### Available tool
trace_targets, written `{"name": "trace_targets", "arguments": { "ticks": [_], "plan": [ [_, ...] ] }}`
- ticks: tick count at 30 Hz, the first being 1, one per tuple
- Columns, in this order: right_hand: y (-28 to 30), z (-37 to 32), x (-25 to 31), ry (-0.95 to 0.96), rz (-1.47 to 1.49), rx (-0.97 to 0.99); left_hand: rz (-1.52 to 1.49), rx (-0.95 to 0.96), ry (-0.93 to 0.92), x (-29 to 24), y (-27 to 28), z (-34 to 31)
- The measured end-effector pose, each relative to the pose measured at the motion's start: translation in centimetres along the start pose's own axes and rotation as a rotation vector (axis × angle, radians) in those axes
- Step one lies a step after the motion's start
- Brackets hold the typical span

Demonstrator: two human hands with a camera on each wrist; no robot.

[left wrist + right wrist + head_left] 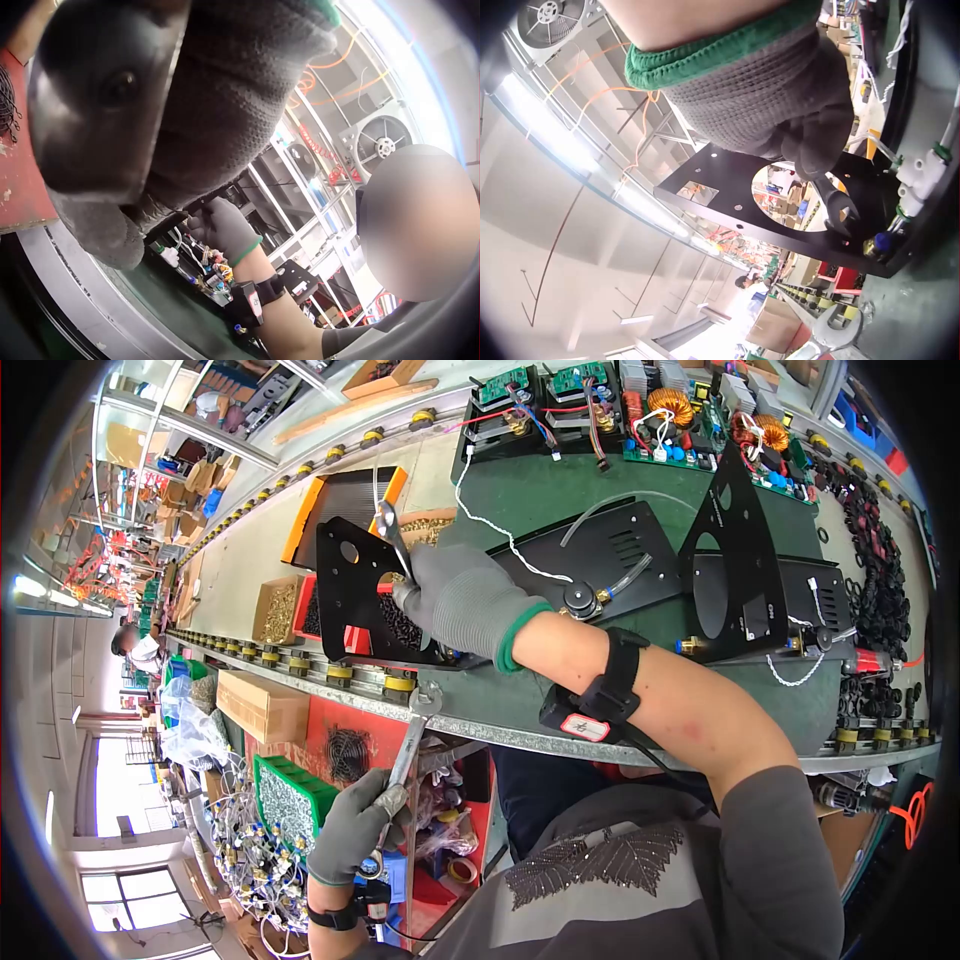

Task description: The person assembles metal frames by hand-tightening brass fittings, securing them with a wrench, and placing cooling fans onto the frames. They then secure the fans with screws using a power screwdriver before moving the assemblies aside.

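Observation:
My right hand (445, 600), in a grey glove with a green cuff, grips a small open-end wrench (392, 530) against an upright black metal panel (345, 590) with a round hole. The right wrist view shows that wrench (837, 207) below the gloved fingers (780, 105), near a brass fitting (877, 244) on the panel (720, 195). My left hand (355, 825), also gloved, holds a longer silver wrench (410, 745) below the bench edge, its head up by the rollers. In the left wrist view the glove (240, 82) and a blurred dark metal part (105, 97) fill the frame.
Black chassis (600, 550) with clear tubing and a second upright panel (735, 550) stand on the green belt. Circuit boards (660, 420) lie at the back, black rubber rings (880, 580) at right. A box of brass screws (278, 612) and a green screw bin (290, 800) sit left.

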State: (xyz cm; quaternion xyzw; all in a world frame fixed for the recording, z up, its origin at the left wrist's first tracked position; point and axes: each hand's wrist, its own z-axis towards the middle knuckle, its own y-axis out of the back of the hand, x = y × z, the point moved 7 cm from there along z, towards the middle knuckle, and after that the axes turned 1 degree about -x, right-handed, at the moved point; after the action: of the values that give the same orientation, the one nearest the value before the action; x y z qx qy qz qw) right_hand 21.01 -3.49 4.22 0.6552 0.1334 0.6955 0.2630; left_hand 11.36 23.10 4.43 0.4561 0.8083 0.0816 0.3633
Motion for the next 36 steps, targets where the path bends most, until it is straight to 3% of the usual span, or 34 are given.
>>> {"name": "trace_targets", "arguments": {
  "ticks": [12, 14, 18, 21, 23, 26, 28, 31, 32, 33, 35, 36],
  "plan": [
    [-1.7, 0.2, 0.6, 0.077, 0.035, 0.063, 0.024, 0.010, -0.024, -1.3, 0.1, 0.6],
    [-2.1, 0.4, 0.2, 0.007, 0.071, 0.140, 0.027, 0.013, -0.033, -1.4, 0.1, 0.7],
    [-2.6, 0.2, 0.6, 0.094, 0.033, 0.097, 0.069, 0.012, -0.064, -1.8, 0.7, 0.8],
    [-2.8, 0.1, 0.1, 0.047, 0.135, 0.076, 0.167, 0.016, -0.057, -3.2, 1.4, 0.1],
    [-2.4, 0.0, 0.5, 0.086, 0.032, 0.062, 0.122, -0.004, -0.074, -3.9, 2.1, -0.1],
    [-2.7, 0.3, 0.3, 0.110, 0.029, 0.084, 0.197, 0.013, -0.129, -4.0, 2.8, 0.0],
    [-3.4, 0.4, -0.1, 0.112, 0.071, 0.138, 0.483, -0.054, -0.347, -4.7, 3.1, 0.0],
    [-3.0, 0.3, 0.4, 0.168, 0.110, 0.088, 0.507, -0.068, -0.440, -4.1, 3.6, 0.2],
    [-2.8, 0.2, 0.5, 0.133, 0.104, 0.095, 0.354, 0.018, -0.307, -3.9, 3.7, -0.4],
    [-2.7, 0.0, 0.7, 0.094, 0.100, 0.101, 0.321, 0.007, -0.305, -3.7, 3.9, -0.3],
    [-2.4, -0.6, 1.9, 0.212, -0.029, 0.050, 0.005, 0.192, -0.197, -2.4, 3.3, -0.1],
    [-2.4, -0.5, 1.6, 0.179, 0.004, 0.057, 0.040, 0.168, -0.214, -2.4, 3.4, 0.0]
  ]
}}
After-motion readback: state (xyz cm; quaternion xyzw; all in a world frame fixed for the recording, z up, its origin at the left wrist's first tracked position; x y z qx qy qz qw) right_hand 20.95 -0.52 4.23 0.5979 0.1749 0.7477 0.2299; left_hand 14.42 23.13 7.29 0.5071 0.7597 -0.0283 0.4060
